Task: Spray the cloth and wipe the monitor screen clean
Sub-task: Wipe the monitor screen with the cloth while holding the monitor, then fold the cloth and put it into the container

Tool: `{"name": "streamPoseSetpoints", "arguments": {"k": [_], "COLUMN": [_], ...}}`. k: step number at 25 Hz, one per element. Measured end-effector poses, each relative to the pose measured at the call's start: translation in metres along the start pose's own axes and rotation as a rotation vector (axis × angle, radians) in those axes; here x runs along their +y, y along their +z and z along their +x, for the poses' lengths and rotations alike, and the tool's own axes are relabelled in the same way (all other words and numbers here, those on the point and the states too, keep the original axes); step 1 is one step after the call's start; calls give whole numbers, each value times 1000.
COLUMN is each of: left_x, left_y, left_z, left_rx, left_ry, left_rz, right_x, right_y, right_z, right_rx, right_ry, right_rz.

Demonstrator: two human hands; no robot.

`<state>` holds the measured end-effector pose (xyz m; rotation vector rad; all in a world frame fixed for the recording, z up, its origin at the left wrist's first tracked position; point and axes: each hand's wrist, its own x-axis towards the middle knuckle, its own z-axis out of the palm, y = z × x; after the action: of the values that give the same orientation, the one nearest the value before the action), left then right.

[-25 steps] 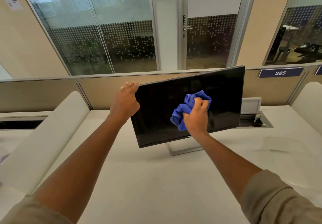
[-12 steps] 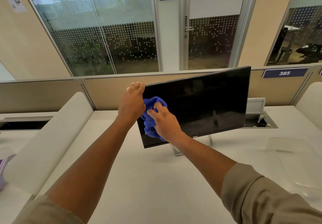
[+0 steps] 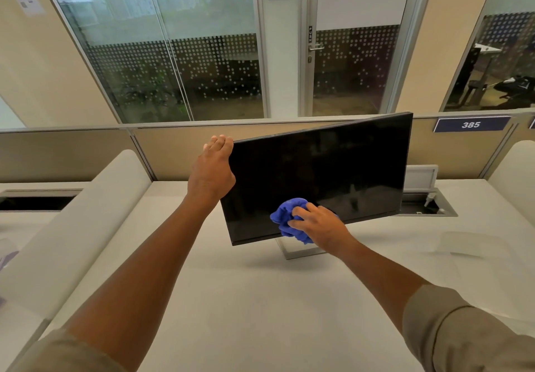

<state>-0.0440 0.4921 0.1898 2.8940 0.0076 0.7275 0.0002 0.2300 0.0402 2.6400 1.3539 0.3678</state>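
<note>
Monitor task, nearest part: two bare forearms reached forward over the white desk, each with a khaki sleeve pushed up near the elbow.
Right hand: the right hand was curled around a bunched blue cloth, fingers bent over the wad and pressing it against the lower part of the screen, close to the bottom edge.
Cloth: crumpled into a ball, it showed to the left of and below the fingers, touching the glass.
Left hand: the left hand gripped the upper left corner of the monitor, palm against the side edge and fingers hooked over the top and out of sight behind the panel.
Monitor position: it stood on the desk on a silver stand, screen dark, with its left side lower than its right, so the whole panel sat tilted.
Behind the monitor: an open cable hatch was set into the desktop at the right, its lid raised.
Farther back: a beige partition ran along the desk's far edge, bearing a blue plate marked 385.
Farthest: glass walls with dotted film and a door labelled PUSH.
</note>
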Motion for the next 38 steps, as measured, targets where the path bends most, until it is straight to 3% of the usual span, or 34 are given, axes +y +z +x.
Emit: {"name": "streamPoseSetpoints", "arguments": {"k": [4, 11, 15, 20, 24, 26, 32, 35, 38], "left_x": [2, 7, 12, 39, 91, 119, 147, 143, 138], "left_y": [4, 18, 22, 30, 59, 80, 118, 116, 112], "left_z": [0, -7, -5, -22, -65, -96, -150, -166, -173], "left_rx": [23, 28, 7, 74, 167, 71, -507, -607, -599], "left_ry": [-18, -40, -68, -127, -28, -55, -297, -297, -324], "left_rz": [2, 2, 21, -6, -212, -418, -840, -1070, -1066], "right_x": [30, 72, 83, 67, 34, 16, -33, -56, -73], "right_y": [12, 32, 31, 15, 1, -6, -24, -29, -32], "right_z": [-36, -105, -133, -139, -134, -130, -123, -122, -126], "right_rx": [-15, 51, 176, 414, 544, 572, 619, 554, 464], "right_ry": [122, 519, 713, 786, 804, 796, 792, 846, 884], "right_rz": [32, 237, 402, 635, 888, 997, 1114, 1186, 1250]}}
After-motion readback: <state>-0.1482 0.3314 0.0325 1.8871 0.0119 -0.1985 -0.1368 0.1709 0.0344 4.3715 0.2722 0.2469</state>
